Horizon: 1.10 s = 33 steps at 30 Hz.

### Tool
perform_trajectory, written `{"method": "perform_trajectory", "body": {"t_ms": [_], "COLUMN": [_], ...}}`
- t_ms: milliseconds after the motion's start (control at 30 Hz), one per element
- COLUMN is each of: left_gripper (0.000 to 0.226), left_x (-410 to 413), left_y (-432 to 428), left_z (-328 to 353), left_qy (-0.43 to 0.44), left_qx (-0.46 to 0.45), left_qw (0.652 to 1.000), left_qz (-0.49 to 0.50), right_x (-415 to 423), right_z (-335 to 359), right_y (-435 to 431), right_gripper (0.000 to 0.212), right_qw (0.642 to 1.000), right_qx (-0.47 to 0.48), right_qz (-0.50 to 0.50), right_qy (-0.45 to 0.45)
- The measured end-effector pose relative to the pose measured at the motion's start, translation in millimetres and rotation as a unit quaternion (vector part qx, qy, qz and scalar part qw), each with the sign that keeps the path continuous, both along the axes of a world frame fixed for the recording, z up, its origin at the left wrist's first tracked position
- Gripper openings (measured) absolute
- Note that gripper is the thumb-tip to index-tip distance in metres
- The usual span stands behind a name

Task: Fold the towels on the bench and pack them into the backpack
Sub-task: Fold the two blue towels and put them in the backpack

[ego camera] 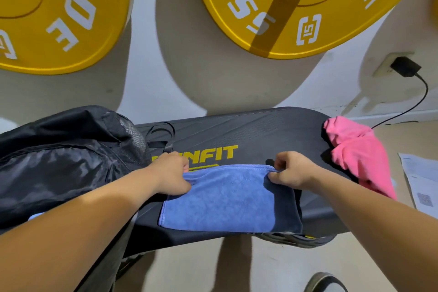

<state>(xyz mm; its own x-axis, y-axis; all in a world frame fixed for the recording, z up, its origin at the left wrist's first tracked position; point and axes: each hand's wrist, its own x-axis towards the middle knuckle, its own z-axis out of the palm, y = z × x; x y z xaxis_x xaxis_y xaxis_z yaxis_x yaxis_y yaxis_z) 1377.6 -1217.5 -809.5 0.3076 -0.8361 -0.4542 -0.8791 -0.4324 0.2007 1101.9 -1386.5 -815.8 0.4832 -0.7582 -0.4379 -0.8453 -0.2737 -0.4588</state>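
Backpack [59,161] partly beyond left edge

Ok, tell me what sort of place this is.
Probably a gym or home workout room: large yellow weight plates sit against the wall, and a blue towel lies on a black padded bench with yellow fitness lettering.

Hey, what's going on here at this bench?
A person is folding a blue towel on the dark bench. The left hand and the right hand each pinch one far corner of it. A black backpack sits at the bench's left end, and a crumpled pink towel lies at the right end, not yet folded.
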Motion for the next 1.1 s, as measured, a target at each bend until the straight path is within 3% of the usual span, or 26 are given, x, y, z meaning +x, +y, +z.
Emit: {"method": "perform_trajectory", "body": {"t_ms": [100,200,267,333,600,700,833,967,1100], "left_gripper": [0.018,0.024,0.011,0.011,0.038,0.047,0.064,0.059,0.043], "left_x": [3.3,8.5,11.0,13.8,20.4,12.0,-4.8,-8.4,-8.0], "left_y": [-1.3,-4.1,-2.9,-0.6,-24.6,-55.1,-82.0,-79.3,-60.4], "left_z": [7.3,16.9,20.9,19.1,16.8,30.3,42.3,29.0,23.0], "left_qy": [0.097,0.207,0.233,0.224,0.113,0.024,0.009,-0.008,-0.005], "left_qx": [-0.064,-0.122,-0.128,-0.138,-0.162,-0.255,-0.379,-0.34,-0.256], "left_qw": [0.988,0.944,0.926,0.923,0.96,0.958,0.925,0.94,0.965], "left_qz": [0.105,0.229,0.27,0.28,0.197,0.13,0.039,-0.024,-0.063], "right_x": [-1.3,-3.1,-2.5,-1.1,0.6,-0.7,9.5,14.2,7.6], "right_z": [5.1,2.4,1.0,1.6,7.1,8.8,8.2,6.4,4.8], "right_y": [2.3,2.2,1.3,2.1,17.1,26.9,46.6,52.9,50.4], "right_gripper": [0.017,0.024,0.017,0.015,0.015,0.023,0.024,0.025,0.04], "right_qw": [0.991,0.981,0.98,0.98,0.989,0.985,0.967,0.97,0.971], "right_qx": [0.077,0.103,0.103,0.111,0.106,0.154,0.248,0.227,0.215], "right_qz": [-0.077,-0.124,-0.133,-0.134,-0.105,-0.076,-0.012,0.013,0.049], "right_qy": [-0.082,-0.112,-0.105,-0.098,-0.024,0.022,0.056,0.085,0.097]}}
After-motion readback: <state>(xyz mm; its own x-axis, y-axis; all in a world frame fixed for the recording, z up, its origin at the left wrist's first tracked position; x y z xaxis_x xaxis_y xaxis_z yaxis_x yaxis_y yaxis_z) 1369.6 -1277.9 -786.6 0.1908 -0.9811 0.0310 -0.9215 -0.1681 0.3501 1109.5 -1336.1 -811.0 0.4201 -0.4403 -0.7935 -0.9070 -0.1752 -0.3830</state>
